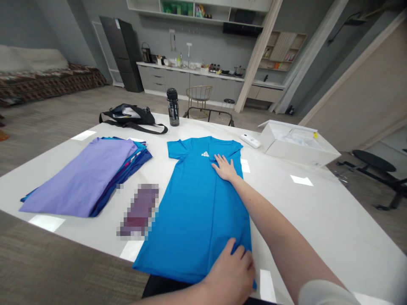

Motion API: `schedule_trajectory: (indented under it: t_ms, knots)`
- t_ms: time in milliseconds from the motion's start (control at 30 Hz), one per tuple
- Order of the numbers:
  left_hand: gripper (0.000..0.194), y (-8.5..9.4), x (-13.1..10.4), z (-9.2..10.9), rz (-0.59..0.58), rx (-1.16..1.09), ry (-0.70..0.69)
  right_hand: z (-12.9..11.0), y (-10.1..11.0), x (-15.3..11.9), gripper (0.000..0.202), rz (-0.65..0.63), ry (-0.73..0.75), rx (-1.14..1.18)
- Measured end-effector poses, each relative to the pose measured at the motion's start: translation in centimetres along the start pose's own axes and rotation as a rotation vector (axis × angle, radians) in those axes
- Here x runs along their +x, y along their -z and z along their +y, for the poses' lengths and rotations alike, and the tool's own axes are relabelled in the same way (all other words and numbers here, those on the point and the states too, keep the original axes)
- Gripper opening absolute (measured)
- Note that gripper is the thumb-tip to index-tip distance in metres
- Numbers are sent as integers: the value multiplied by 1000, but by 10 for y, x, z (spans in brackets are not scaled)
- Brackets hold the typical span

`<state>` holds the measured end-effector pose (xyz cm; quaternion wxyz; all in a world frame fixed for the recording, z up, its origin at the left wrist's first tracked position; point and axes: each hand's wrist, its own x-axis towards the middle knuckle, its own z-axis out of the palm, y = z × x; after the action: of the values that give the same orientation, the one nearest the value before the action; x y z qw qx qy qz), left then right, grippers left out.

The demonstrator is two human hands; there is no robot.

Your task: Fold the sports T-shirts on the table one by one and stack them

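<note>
A blue T-shirt (193, 203) with a small white logo on its chest lies spread on the white table (286, 216), its collar at the far end. My right hand (225, 168) rests on the upper right of the shirt, fingers spread. Near the hem at the lower right, my left hand (232, 269) has its fingers curled on the fabric, pinching the shirt's edge. To the left lies a stack of folded clothes, with a lavender garment (85, 176) on top. Between stack and shirt is a pixelated purple object (141, 209).
At the table's far side are a black bag (130, 116) and a dark bottle (173, 108). A white remote-like object (250, 140) lies beside an open white box (295, 144) at the right. Chairs stand beyond the table.
</note>
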<state>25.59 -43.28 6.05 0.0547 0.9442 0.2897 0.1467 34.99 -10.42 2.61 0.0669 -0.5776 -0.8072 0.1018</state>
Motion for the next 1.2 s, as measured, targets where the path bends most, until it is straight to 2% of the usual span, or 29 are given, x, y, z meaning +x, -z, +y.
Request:
schedule_trajectory:
  t_ms: [67,100,200,267,367,433,500,567,667,800,933,1000,1067,1133,1200]
  knots:
    - [17,-16,6,5,8,36,-38,0,0,0,71,1,-1,-2]
    - [15,-25,8,7,20,28,-50,0,0,1,71,-2,0,-3]
    - [24,-46,10,12,41,-71,-64,0,0,2,69,-15,0,-6]
    - [33,-47,8,13,16,-159,-62,0,-1,2,68,-14,10,0]
    - [40,-27,2,3,-13,-308,-21,0,-2,-1,67,71,24,27]
    - [37,-9,-3,-9,8,-338,95,-2,-3,-6,66,141,8,45]
    - [39,2,-8,-22,35,-276,226,-4,-3,-13,66,145,-9,52]
    - [51,5,-13,-29,24,-198,266,-6,-2,-22,66,92,-14,47]
    - [69,0,-21,-30,-42,-137,224,-6,-1,-40,66,28,-14,30]
    - [69,0,-28,-21,-68,-127,233,2,-2,-62,65,10,4,37]
    - [59,17,-44,-19,-38,-204,232,3,-1,-76,61,35,2,66]
    - [48,29,-61,-25,19,-224,315,-5,2,-77,55,100,1,90]
    - [38,38,-84,-33,85,-187,469,-21,7,-72,47,191,23,137]
    - [35,44,-108,-43,127,-114,606,-45,10,-58,40,248,67,195]
    - [33,46,-126,-54,142,-39,688,-75,10,-37,33,239,115,247]
